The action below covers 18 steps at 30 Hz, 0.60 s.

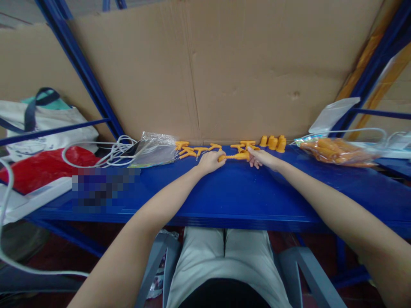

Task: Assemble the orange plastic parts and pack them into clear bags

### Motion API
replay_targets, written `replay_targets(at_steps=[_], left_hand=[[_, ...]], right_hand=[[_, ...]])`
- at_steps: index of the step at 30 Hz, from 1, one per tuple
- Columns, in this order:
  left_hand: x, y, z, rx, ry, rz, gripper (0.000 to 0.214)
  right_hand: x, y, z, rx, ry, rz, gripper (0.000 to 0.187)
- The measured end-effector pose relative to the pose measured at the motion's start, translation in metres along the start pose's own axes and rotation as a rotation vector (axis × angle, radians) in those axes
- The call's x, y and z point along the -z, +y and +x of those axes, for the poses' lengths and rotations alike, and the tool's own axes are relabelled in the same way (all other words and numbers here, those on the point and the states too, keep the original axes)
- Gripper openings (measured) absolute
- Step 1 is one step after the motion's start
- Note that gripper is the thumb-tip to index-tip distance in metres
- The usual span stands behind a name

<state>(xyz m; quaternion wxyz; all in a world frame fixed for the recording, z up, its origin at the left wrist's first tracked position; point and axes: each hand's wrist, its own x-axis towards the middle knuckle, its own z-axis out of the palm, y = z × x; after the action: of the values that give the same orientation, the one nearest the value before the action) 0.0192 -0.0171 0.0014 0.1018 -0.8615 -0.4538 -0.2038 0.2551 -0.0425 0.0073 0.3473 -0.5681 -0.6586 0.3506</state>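
Both my hands are closed on one orange plastic corkscrew (236,157), held level just above the blue shelf. My left hand (212,162) grips its left end, with a bit of the handle showing past the fingers. My right hand (259,158) pinches the wider right end, thumb on top and fingers curled below. Left of the hands lie several orange T-shaped handles (189,152) with thin spiral metal shafts. More orange pieces (248,144) lie just behind my right hand. Several orange cup-like sleeves (272,142) stand upright to its right.
A clear plastic bag (157,149) lies at left beside coiled white cables (120,152). Further left are a red bundle (54,167) and a cloth bag (41,128). A bag of orange parts (337,150) rests at right. Cardboard (231,72) walls the back of the blue shelf (244,192).
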Motion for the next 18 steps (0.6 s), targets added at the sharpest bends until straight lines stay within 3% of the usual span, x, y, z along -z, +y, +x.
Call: replay_targets(at_steps=[5,8,12,18], left_hand=[[-0.0019,0.0002,0.0004,0.002,0.012,-0.002,0.029],[-0.0013,0.0007,-0.0002,-0.017,0.009,0.0,0.029],[0.0008,0.0014,-0.0012,-0.022,0.008,-0.015,0.029],[0.0013,0.0014,-0.0014,-0.025,0.024,-0.026,0.028]], right_hand=[[0.0093,0.0065,-0.0029,0.086,-0.119,0.033,0.024],[0.0092,0.0102,-0.0052,0.117,-0.112,0.076,0.035],[0.0076,0.0087,-0.0072,0.11,-0.105,0.077,0.033],[0.0056,0.002,-0.0074,0.047,-0.075,0.037,0.052]])
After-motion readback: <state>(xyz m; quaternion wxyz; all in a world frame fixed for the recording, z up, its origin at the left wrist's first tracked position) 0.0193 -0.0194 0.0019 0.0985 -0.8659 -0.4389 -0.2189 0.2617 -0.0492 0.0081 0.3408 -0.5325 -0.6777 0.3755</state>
